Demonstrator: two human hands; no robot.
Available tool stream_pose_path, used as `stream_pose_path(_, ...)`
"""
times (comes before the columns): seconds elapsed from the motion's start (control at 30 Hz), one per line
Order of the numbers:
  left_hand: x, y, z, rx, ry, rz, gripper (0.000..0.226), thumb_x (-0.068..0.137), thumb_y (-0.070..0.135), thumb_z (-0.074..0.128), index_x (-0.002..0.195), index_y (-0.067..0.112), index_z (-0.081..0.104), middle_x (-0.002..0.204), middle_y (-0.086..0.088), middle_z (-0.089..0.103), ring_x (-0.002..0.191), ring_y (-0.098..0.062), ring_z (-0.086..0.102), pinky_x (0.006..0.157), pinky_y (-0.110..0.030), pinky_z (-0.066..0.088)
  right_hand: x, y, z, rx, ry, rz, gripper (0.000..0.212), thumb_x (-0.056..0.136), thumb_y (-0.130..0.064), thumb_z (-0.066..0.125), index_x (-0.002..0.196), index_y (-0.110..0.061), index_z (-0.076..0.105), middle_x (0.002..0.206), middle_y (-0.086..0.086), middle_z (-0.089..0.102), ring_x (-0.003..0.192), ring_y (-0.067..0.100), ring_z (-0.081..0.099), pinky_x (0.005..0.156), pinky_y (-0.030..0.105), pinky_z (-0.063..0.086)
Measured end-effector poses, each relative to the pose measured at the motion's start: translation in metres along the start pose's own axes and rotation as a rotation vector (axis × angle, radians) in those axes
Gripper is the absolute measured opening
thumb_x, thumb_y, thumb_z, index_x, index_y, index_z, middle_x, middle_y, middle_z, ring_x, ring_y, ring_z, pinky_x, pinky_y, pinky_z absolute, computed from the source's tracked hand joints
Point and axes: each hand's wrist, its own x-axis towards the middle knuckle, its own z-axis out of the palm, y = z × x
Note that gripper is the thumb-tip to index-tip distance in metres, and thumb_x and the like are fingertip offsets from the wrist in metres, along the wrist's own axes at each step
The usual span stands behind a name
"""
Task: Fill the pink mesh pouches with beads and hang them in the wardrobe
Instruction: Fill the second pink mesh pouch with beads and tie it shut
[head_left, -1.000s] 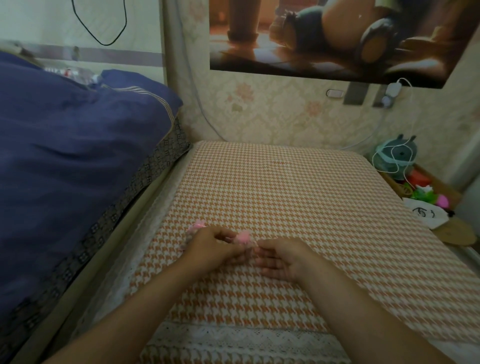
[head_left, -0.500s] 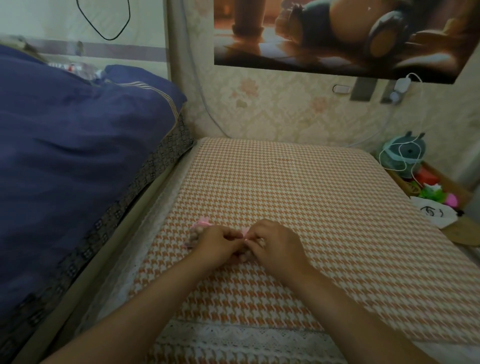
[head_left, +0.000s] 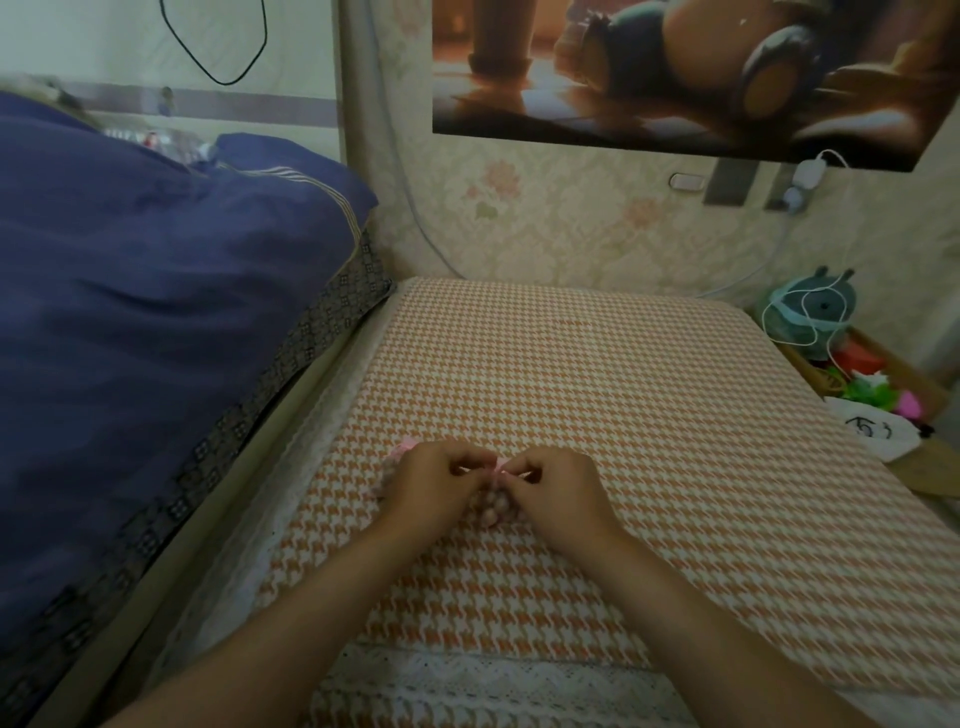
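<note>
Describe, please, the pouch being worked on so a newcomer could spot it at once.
Start at the orange houndstooth cushion beside the blue bedding. At its near middle, the left hand and right hand meet over a bead-filled pink mesh pouch. Unlike the second pouch peeking out behind the left hand, both hands pinch its top.

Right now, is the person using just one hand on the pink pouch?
No, both the left hand and the right hand pinch the top of the pink pouch on the checked cushion.
</note>
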Motion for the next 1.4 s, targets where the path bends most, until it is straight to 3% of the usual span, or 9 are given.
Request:
stream_pose_path(0.13, -0.001, -0.003, 0.008, -0.072, 0.022, -0.014, 0.017, 0.082, 0.007, 0.074, 0.093, 0.019, 0.078, 0.084, 0.013, 0.073, 0.079, 0.001, 0.069, 0.070, -0.009, 0.051, -0.001, -0.003, -0.002, -0.028, -0.018, 0.011, 0.011, 0.089, -0.024, 0.072, 0.081, -0.026, 0.079, 0.070, -0.013, 0.073, 0.067, -0.006, 0.066, 0.062, 0.009, 0.050)
stream_pose_path(0.3, -0.002, -0.003, 0.017, -0.225, 0.050, -0.116, 0.022, 0.081, 0.005, 0.075, 0.080, 0.027, 0.072, 0.077, 0.005, 0.074, 0.071, -0.005, 0.070, 0.066, -0.015, 0.054, 0.001, -0.006, -0.006, 0.180, -0.028, 0.139, 0.012, 0.091, -0.021, 0.072, 0.082, -0.021, 0.080, 0.069, -0.002, 0.075, 0.057, 0.008, 0.070, 0.056, 0.020, 0.057)
stream_pose_path(0.47, -0.003, 0.004, 0.026, -0.418, 0.116, -0.261, 0.036, 0.078, 0.009, 0.079, 0.105, 0.025, 0.062, 0.079, -0.005, 0.076, 0.072, -0.014, 0.073, 0.063, -0.024, 0.056, 0.000, -0.005, -0.006, 0.340, -0.001, 0.264, 0.024, 0.092, -0.019, 0.070, 0.069, -0.024, 0.076, 0.071, 0.008, 0.076, 0.059, 0.016, 0.070, 0.051, 0.024, 0.057)
stream_pose_path(0.57, -0.002, 0.004, 0.030, -0.486, 0.108, -0.348, 0.023, 0.077, 0.009, 0.080, 0.096, 0.013, 0.066, 0.083, -0.010, 0.076, 0.075, -0.020, 0.073, 0.072, -0.032, 0.059, 0.000, -0.004, -0.003, 0.403, 0.025, 0.329, 0.021, 0.091, -0.020, 0.071, 0.071, -0.023, 0.077, 0.073, 0.007, 0.077, 0.067, 0.023, 0.074, 0.059, 0.032, 0.060)
stream_pose_path(0.77, -0.002, -0.004, 0.034, -0.250, 0.114, -0.179, 0.006, 0.077, 0.013, 0.079, 0.080, 0.017, 0.075, 0.077, 0.001, 0.076, 0.078, -0.015, 0.072, 0.080, -0.033, 0.059, 0.005, 0.002, 0.004, 0.467, 0.026, 0.431, 0.017, 0.091, -0.022, 0.071, 0.076, -0.017, 0.078, 0.074, 0.010, 0.077, 0.075, 0.034, 0.076, 0.072, 0.047, 0.063)
stream_pose_path(0.83, -0.001, -0.002, 0.034, -0.208, 0.120, -0.157, 0.005, 0.079, 0.014, 0.078, 0.080, 0.018, 0.075, 0.077, 0.003, 0.075, 0.078, -0.012, 0.071, 0.078, -0.030, 0.058, 0.007, 0.005, 0.002, 0.364, 0.005, 0.361, 0.018, 0.091, -0.026, 0.070, 0.077, -0.020, 0.078, 0.071, 0.002, 0.077, 0.069, 0.023, 0.076, 0.071, 0.042, 0.064)
stream_pose_path(1.0, 0.005, -0.002, 0.033, -0.174, 0.159, -0.195, 0.014, 0.078, 0.014, 0.075, 0.071, 0.024, 0.069, 0.073, 0.002, 0.073, 0.075, -0.016, 0.071, 0.074, -0.031, 0.058, -0.002, 0.013, -0.011, -0.472, -0.019, -0.111, 0.019, 0.092, -0.040, 0.060, 0.096, -0.034, 0.077, 0.092, -0.010, 0.074, 0.087, 0.011, 0.067, 0.076, 0.034, 0.056)
stream_pose_path(1.27, 0.006, 0.002, 0.032, -0.078, 0.077, -0.085, 0.012, 0.078, 0.020, 0.078, 0.074, 0.028, 0.071, 0.070, 0.010, 0.072, 0.067, -0.002, 0.066, 0.061, -0.014, 0.051, 0.003, 0.015, -0.018, -0.423, -0.013, -0.420, 0.009, 0.086, -0.035, 0.072, 0.093, -0.034, 0.078, 0.123, -0.018, 0.059, 0.099, 0.003, 0.059, 0.074, 0.020, 0.044)
stream_pose_path(1.4, 0.009, -0.006, 0.030, -0.061, 0.010, -0.011, 0.005, 0.079, 0.018, 0.077, 0.082, 0.022, 0.077, 0.075, 0.008, 0.074, 0.070, -0.007, 0.069, 0.065, -0.023, 0.054, 0.011, 0.012, -0.024, -0.274, -0.063, -0.394, 0.006, 0.084, -0.030, 0.076, 0.089, -0.032, 0.080, 0.122, -0.019, 0.060, 0.100, 0.001, 0.061, 0.082, 0.023, 0.049)
